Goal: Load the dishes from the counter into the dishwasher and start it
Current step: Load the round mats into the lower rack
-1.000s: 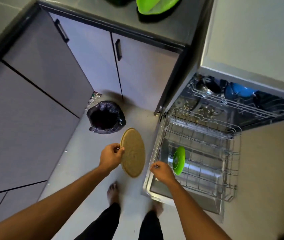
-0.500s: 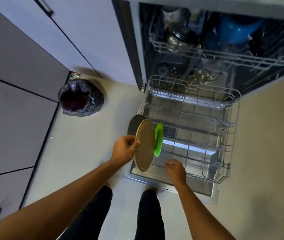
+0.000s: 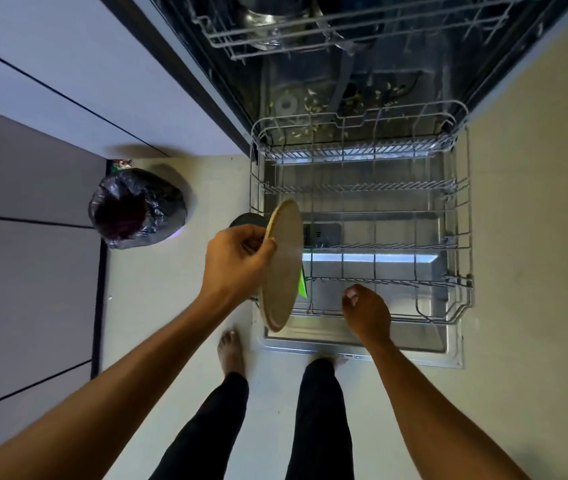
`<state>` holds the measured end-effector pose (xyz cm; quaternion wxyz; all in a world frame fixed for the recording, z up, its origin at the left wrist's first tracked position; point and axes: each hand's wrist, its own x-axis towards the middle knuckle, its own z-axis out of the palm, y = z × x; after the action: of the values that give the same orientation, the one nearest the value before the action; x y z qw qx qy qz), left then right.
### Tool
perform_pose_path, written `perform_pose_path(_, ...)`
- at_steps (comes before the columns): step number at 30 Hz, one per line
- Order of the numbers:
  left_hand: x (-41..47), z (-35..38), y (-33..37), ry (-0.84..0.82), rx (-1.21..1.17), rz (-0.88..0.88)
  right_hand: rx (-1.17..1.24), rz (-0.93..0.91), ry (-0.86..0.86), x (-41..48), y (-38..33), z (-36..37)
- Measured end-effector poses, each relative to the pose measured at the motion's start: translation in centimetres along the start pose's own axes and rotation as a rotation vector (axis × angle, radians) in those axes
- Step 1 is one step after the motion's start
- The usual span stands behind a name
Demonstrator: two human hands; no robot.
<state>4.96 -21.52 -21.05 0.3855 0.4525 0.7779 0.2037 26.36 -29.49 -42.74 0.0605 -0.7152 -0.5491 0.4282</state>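
Loading is under way at the open dishwasher (image 3: 296, 81), whose door (image 3: 362, 341) lies flat with the lower rack (image 3: 362, 186) pulled out over it. The upper rack (image 3: 275, 39) sits inside the tub and carries a steel pot (image 3: 268, 19) and some darker pieces I cannot make out. Most of the lower rack is bare wire, so I judge the job to be at an early stage, with starting the machine not yet in reach.

The step in hand appears to be slotting a tan plate (image 3: 284, 265) into the rack's front left corner. This plate is round, flat and matt, with a speckled, stone-like face and a thin raised rim. It is held on edge, nearly upright, its lower rim near the rack's front rail, though I cannot tell whether it touches. The left hand (image 3: 237, 265) pinches its upper left rim, thumb on the near face and fingers curled behind. The right hand (image 3: 367, 315) hangs just over the front rail, well apart from the plate, its fingers loosely curled and holding nothing that shows.

Just behind the tan plate, a sliver of a green plate (image 3: 302, 287) stands in the tines. The next move likely calls for lowering the tan plate straight down into the row beside the green one and keeping it upright, so the two do not knock together.
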Motion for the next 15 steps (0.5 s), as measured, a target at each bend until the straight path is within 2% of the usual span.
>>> perform_pose_path(3,0.8,1.1,1.0,-0.005,-0.028,0.013,-0.140,-0.063,0.002,0.2,0.8,0.5)
perform_pose_path(9,1.9,5.5,-2.3,-0.074,-0.076,-0.121,-0.216,-0.069,-0.102,0.6,2.1,1.0)
perform_pose_path(15,2.6,8.1,-5.7,-0.061,-0.099,-0.206,-0.237,-0.037,-0.047,1.1,2.6,1.4)
